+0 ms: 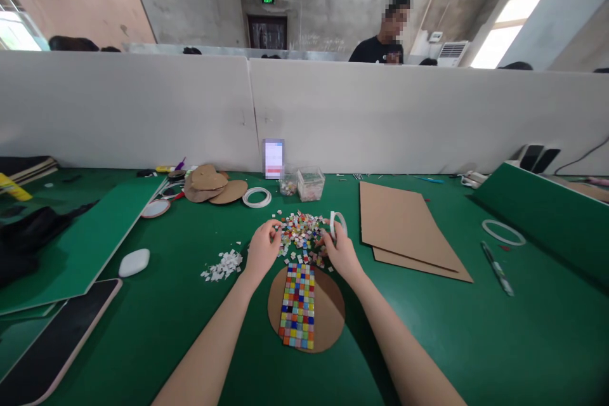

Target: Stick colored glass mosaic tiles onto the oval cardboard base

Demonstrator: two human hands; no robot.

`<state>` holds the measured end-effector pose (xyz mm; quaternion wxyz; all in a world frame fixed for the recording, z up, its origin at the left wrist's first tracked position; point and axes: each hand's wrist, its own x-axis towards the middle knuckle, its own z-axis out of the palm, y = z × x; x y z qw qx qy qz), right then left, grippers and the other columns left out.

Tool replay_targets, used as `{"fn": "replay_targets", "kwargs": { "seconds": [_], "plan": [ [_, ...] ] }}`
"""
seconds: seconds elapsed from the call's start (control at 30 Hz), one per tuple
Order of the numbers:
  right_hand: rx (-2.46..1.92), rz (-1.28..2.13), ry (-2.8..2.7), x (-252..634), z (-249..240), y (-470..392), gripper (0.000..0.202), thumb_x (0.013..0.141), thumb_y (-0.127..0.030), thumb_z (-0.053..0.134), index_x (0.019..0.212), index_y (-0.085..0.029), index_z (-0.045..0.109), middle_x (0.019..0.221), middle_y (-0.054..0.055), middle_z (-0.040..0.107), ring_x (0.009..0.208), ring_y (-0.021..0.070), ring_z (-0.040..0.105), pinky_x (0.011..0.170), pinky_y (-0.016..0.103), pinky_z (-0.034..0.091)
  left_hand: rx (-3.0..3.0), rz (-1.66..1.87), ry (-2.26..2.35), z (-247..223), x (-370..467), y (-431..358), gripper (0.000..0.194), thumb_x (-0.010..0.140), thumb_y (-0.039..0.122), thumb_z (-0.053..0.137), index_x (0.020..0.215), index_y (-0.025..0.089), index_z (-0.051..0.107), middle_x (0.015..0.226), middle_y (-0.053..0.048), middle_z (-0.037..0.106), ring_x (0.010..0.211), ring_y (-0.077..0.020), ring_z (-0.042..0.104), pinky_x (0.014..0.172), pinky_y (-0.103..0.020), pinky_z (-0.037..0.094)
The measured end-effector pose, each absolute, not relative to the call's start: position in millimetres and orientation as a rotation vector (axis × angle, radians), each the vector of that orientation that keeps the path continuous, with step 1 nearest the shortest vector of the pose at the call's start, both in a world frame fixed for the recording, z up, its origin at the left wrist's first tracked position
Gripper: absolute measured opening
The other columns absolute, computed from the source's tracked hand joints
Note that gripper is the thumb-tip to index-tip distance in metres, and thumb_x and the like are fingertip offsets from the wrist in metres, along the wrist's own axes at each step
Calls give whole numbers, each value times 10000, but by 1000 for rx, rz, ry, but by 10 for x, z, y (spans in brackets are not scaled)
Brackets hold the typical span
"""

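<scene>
Coloured mosaic tiles [301, 235] heaped between both hands, left hand [263, 247] and right hand [339, 248] curled, fingertips picking at them; half-tiled cardboard disc [328, 317] just nearer the wrists; likely mid-sorting, next tile needs a fine pinch.

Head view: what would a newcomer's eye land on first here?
First, the bright grid of coloured mosaic tiles laid on a round cardboard disc at centre. Just behind it, the left hand and right hand rest at either side of a loose tile pile. Flat cardboard sheets lie to the right.
</scene>
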<state>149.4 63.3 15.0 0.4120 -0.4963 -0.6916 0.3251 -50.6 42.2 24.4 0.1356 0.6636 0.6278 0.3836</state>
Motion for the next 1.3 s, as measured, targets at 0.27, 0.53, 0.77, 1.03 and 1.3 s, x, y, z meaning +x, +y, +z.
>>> {"fn": "replay_targets", "kwargs": {
  "seconds": [0.27,0.53,0.77,1.03,1.3],
  "plan": [
    [-1310,779,-1716,1647,93,742,368,765,-385,519,1059,-170,463,574,-18,580,487,194,585,473,297,446,2056,947,1587,354,-246,306,213,734,391,566,879,234,581,754,-5,524,740,-181,515,638,-259,398],
    [-1430,670,-1567,1691,-46,812,422,813,-382,423,1151,-130,403,635,52,625,593,250,616,532,328,433,2133,867,1661,192,-72,314,93,761,304,553,776,215,575,786,-33,534,824,-233,498,691,-321,382],
    [-1415,713,-1441,1682,25,783,479,756,-383,509,1157,-132,431,592,38,604,539,260,588,501,342,411,2006,963,1757,186,-200,369,212,867,248,346,937,202,540,833,-55,586,779,-198,541,655,-292,420],
    [-1286,841,-1147,1729,194,755,250,734,-431,558,740,-182,569,469,-28,508,435,145,464,461,264,343,1915,879,1881,353,-567,433,186,818,319,412,847,191,544,746,-34,565,670,-183,550,583,-271,411],
    [-933,1277,-894,1875,325,793,362,687,-545,578,612,-195,524,548,-45,397,475,89,404,422,212,335,1784,660,1919,296,-791,438,254,712,319,553,912,164,580,802,-54,563,638,-179,562,560,-267,426]
  ]
}}
